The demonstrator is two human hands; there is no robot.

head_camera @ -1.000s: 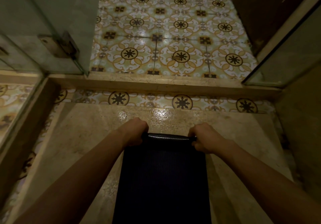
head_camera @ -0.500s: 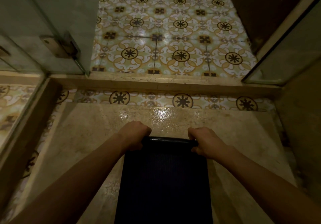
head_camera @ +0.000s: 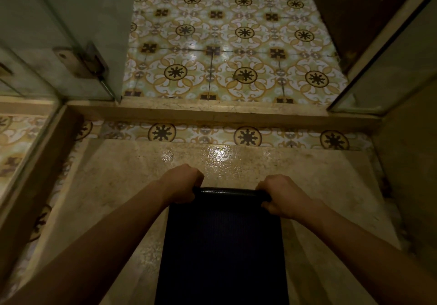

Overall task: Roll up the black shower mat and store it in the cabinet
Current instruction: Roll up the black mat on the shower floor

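Observation:
The black shower mat (head_camera: 222, 252) lies flat on the beige stone shower floor, running from the bottom edge of the view up to the middle. Its far end is curled into a thin roll (head_camera: 227, 190). My left hand (head_camera: 183, 183) is closed on the left end of that roll. My right hand (head_camera: 282, 194) is closed on the right end. Both forearms reach in from the lower corners. No cabinet can be made out for certain.
A raised stone kerb (head_camera: 212, 113) crosses the view beyond the wet floor (head_camera: 220, 155). Past it lies patterned tile floor (head_camera: 236, 51). A glass door with a metal hinge (head_camera: 80, 61) stands at left, a glass panel (head_camera: 387, 68) at right, dark wood (head_camera: 350, 9) at the upper right.
The rolled end of the mat and both hands have come slightly nearer to me, with the roll a little thicker.

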